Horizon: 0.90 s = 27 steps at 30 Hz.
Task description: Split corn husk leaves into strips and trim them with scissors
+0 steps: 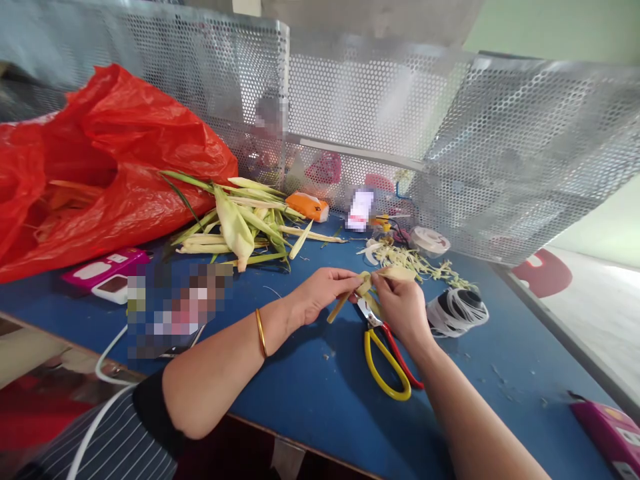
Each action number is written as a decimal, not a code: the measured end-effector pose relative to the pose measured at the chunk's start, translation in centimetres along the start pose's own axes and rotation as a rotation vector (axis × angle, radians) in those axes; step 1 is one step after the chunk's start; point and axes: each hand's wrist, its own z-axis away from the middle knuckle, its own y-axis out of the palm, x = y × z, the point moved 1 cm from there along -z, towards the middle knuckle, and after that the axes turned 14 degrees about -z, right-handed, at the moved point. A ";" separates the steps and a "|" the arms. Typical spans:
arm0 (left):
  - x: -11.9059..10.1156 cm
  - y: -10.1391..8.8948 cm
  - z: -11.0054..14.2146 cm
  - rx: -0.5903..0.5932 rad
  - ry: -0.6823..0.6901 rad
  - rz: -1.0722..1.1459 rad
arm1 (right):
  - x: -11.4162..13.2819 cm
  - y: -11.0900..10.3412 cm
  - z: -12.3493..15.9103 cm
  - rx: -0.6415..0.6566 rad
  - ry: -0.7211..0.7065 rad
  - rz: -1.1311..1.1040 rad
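Both of my hands meet over the middle of the blue table [300, 387], closed on pale yellow-green corn husk [365, 285]. My left hand [325, 291] pinches a folded piece, with a narrow strip hanging below its fingers. My right hand [403, 310] grips a husk strip whose wide end sticks out above the knuckles. Beneath the hands lie scissors [385, 360] with one yellow and one red handle, their blades partly covered by the husk and fingers. Right of my right hand stands a spool of white string [456, 313].
A pile of corn husks [235, 227] lies before a red plastic bag [125, 160] at left. Husk scraps [420, 262], a tape roll [429, 241], an orange packet [307, 207] and a lit phone [360, 209] sit toward the perforated metal screen [360, 100]. A white cable [103, 363] crosses the left edge.
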 end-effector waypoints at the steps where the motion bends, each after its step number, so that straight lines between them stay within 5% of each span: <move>1: 0.0 0.1 0.1 -0.006 0.006 -0.014 | 0.0 0.1 0.0 0.001 0.005 0.009; 9: -0.3 0.7 0.1 -0.189 -0.073 -0.117 | -0.1 0.3 -0.3 0.067 0.195 -0.154; 14: 0.2 -0.4 -0.9 -0.316 -0.097 0.009 | 1.1 -1.7 -0.6 0.304 0.358 -0.524; 19: 0.1 -1.0 -1.1 -0.313 -0.088 0.031 | 2.5 -3.0 -0.2 0.536 0.462 -0.828; 22: -0.1 -0.7 -0.8 -0.305 -0.087 -0.002 | 2.3 -2.5 -0.1 0.490 0.346 -0.833; 27: 0.0 -0.4 -0.7 -0.284 -0.086 -0.053 | 1.7 -1.7 -0.1 0.168 -0.063 -0.667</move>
